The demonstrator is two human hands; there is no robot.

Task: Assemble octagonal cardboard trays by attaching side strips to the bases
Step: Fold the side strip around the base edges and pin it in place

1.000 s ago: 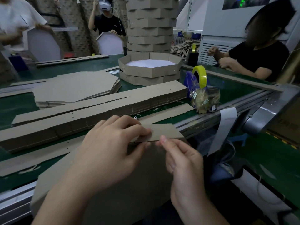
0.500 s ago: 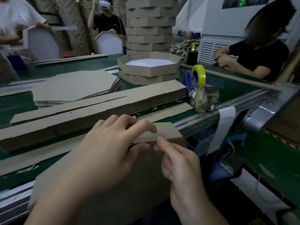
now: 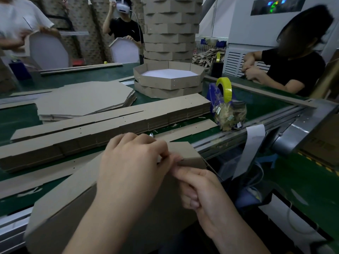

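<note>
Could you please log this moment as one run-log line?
step: side strip onto base | left hand: pinches strip | right hand: pinches strip at base edge | finished tray: on table beyond

- The left grip (image 3: 132, 167) is a bare hand with rounded knuckles and a short thumbnail.
- The right grip (image 3: 201, 195) is bare as well, its nails short.
- Behind each grip runs a bare forearm to the lower edge.

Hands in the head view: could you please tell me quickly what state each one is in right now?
Left hand: closed, fingers pinching the side strip.
Right hand: closed, fingers pinching the same strip's lower edge.
</note>
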